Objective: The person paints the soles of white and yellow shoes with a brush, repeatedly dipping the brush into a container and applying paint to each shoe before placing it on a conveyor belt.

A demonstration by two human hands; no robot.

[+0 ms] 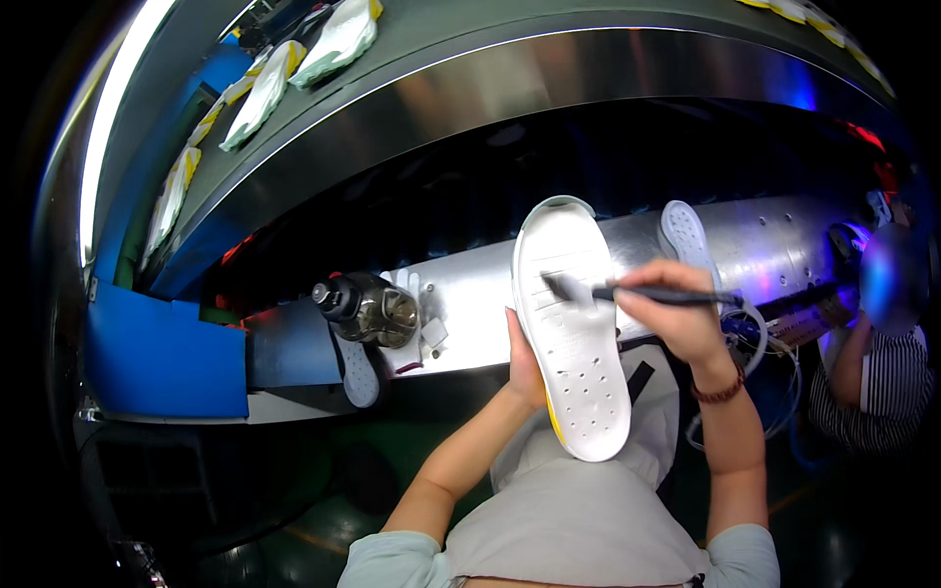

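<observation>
Fingers of right hand (676, 318) pinching dark brush (627, 292), bristles on white shoe sole (573, 333), left hand (524, 367) fingers wrapped behind sole's edge, sole smooth, perforated, held upright above shiny metal counter (470, 314).

Bottle (371, 308) left of sole (573, 333), brush (637, 291) on sole, soles (294, 69) on conveyor (470, 39) behind

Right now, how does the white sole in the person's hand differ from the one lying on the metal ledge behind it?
The held sole looks larger and is gripped by the left hand, a brush in the right hand touching it. The ledge sole looks smaller, lies untouched and is partly hidden. Both are white with dotted faces.
</observation>
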